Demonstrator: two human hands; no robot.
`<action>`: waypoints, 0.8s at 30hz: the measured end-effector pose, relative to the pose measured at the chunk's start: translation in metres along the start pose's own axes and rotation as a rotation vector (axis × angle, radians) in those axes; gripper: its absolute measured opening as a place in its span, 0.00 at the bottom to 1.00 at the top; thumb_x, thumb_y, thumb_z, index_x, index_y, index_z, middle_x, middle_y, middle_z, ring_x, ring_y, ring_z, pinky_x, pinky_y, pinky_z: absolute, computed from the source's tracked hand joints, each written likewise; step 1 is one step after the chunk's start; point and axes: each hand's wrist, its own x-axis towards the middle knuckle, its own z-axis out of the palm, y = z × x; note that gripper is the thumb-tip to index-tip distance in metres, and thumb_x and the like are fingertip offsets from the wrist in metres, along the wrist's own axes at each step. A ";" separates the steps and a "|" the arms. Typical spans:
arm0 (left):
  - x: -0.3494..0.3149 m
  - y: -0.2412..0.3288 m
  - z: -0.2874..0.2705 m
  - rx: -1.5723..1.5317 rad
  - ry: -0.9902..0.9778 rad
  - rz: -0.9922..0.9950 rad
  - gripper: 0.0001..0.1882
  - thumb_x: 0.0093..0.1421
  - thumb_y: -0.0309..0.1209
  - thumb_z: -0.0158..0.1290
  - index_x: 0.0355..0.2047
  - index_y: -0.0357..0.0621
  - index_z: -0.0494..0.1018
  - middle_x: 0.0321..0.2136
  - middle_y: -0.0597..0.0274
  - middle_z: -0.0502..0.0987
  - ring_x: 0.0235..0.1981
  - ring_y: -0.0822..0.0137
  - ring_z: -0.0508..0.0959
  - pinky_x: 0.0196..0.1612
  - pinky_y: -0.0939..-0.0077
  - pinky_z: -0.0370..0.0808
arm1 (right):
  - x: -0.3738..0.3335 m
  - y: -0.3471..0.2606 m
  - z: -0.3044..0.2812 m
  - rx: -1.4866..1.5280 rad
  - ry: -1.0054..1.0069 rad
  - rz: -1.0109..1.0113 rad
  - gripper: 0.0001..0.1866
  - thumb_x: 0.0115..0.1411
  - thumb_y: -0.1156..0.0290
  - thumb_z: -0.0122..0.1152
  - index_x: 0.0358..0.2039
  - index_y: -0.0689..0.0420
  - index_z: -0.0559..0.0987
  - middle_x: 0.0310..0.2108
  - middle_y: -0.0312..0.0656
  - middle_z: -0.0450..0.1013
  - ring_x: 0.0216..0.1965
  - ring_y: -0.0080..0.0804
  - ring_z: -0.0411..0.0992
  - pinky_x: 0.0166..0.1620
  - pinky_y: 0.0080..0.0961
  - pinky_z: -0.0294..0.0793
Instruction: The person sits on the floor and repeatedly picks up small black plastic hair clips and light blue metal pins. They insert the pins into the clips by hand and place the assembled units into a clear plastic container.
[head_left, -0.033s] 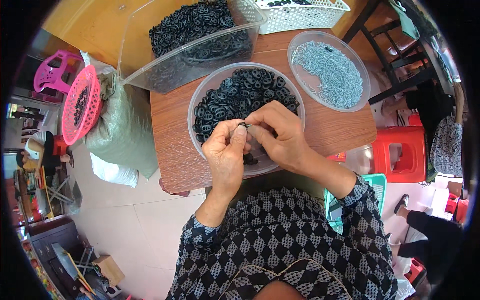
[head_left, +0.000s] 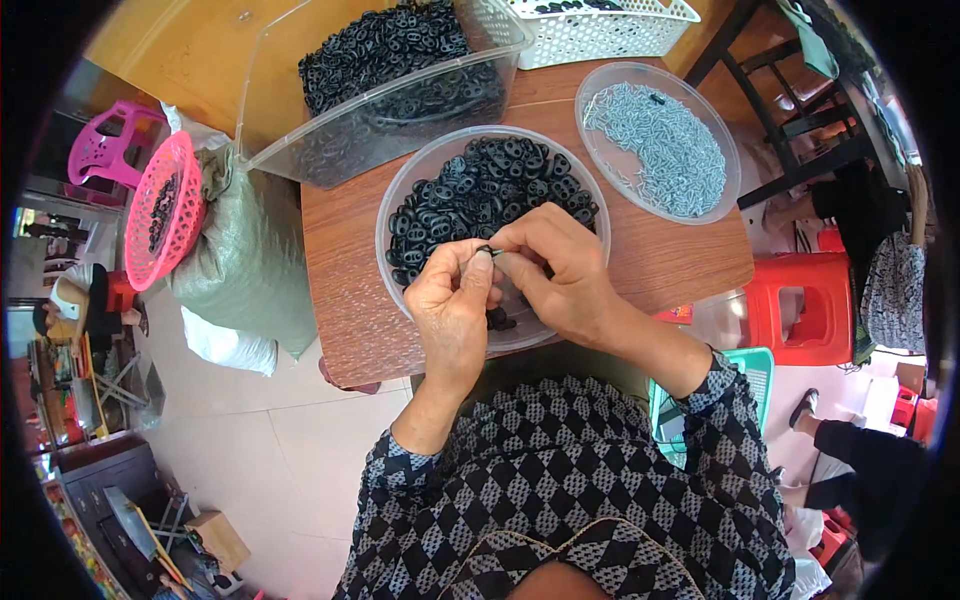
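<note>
Over the near part of a round clear tub (head_left: 384, 255), my two hands meet at the fingertips. My left hand (head_left: 450, 315) is closed, pinching a small black plastic piece (head_left: 486, 249) between thumb and fingers. Against it, my right hand (head_left: 565, 275) pinches a thin silvery pin, perhaps a screw, of which only a sliver shows. Loose black two-holed pieces (head_left: 470, 195) fill the tub beyond my hands. My fingers hide part of the tub's near side.
A round tray (head_left: 625, 172) of small silvery screw-like pieces sits at the right. Behind stand a large clear bin (head_left: 400, 105) of black pieces and a white basket (head_left: 600, 42). Left are a pink basket (head_left: 150, 262) and sack (head_left: 245, 260); right, a red stool (head_left: 820, 345).
My hands stay nearly where they were, still pinching the pieces. At the lower right, another person's dark-clothed limb has shifted slightly.
</note>
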 end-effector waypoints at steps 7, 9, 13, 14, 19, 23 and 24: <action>0.000 0.000 0.000 -0.037 0.002 -0.010 0.06 0.60 0.25 0.49 0.32 0.34 0.73 0.23 0.67 0.73 0.21 0.81 0.70 0.24 0.88 0.68 | 0.000 0.003 0.001 0.054 0.020 0.001 0.04 0.47 0.81 0.58 0.25 0.60 0.76 0.22 0.41 0.69 0.27 0.36 0.67 0.30 0.29 0.66; -0.001 -0.001 0.000 -0.044 0.010 -0.001 0.06 0.60 0.25 0.49 0.33 0.34 0.73 0.23 0.66 0.74 0.21 0.80 0.70 0.24 0.88 0.68 | -0.001 0.004 0.002 0.108 0.032 0.044 0.04 0.47 0.80 0.58 0.26 0.61 0.76 0.22 0.41 0.70 0.27 0.35 0.68 0.30 0.28 0.67; 0.000 -0.002 0.001 -0.061 0.022 0.021 0.06 0.59 0.24 0.50 0.34 0.34 0.74 0.23 0.65 0.75 0.21 0.79 0.71 0.24 0.88 0.68 | -0.001 0.004 0.001 0.196 0.016 0.154 0.04 0.48 0.80 0.59 0.27 0.61 0.77 0.23 0.40 0.70 0.28 0.31 0.69 0.32 0.25 0.67; 0.000 -0.002 0.001 -0.069 0.022 0.020 0.06 0.59 0.24 0.50 0.34 0.33 0.74 0.23 0.64 0.75 0.21 0.79 0.71 0.24 0.88 0.68 | -0.001 0.005 0.002 0.205 0.020 0.160 0.05 0.48 0.80 0.59 0.28 0.61 0.77 0.23 0.40 0.70 0.28 0.31 0.69 0.33 0.25 0.68; 0.000 -0.001 0.002 -0.092 0.061 0.026 0.06 0.59 0.23 0.50 0.35 0.32 0.74 0.23 0.62 0.76 0.20 0.78 0.72 0.24 0.88 0.69 | -0.001 0.007 0.004 0.320 0.009 0.227 0.05 0.49 0.80 0.58 0.29 0.61 0.78 0.24 0.39 0.71 0.29 0.27 0.69 0.33 0.23 0.68; 0.000 -0.003 0.002 -0.107 0.058 0.028 0.06 0.59 0.23 0.50 0.35 0.32 0.73 0.23 0.62 0.76 0.20 0.78 0.72 0.24 0.88 0.70 | -0.002 0.003 0.004 0.497 -0.011 0.393 0.05 0.51 0.81 0.56 0.30 0.62 0.77 0.25 0.39 0.71 0.28 0.23 0.69 0.32 0.21 0.68; 0.000 -0.004 0.002 -0.106 0.057 0.030 0.06 0.59 0.23 0.50 0.35 0.32 0.73 0.23 0.62 0.76 0.20 0.78 0.72 0.24 0.88 0.70 | -0.002 0.002 0.004 0.563 -0.015 0.457 0.05 0.52 0.81 0.56 0.31 0.62 0.77 0.26 0.39 0.71 0.28 0.22 0.69 0.32 0.20 0.68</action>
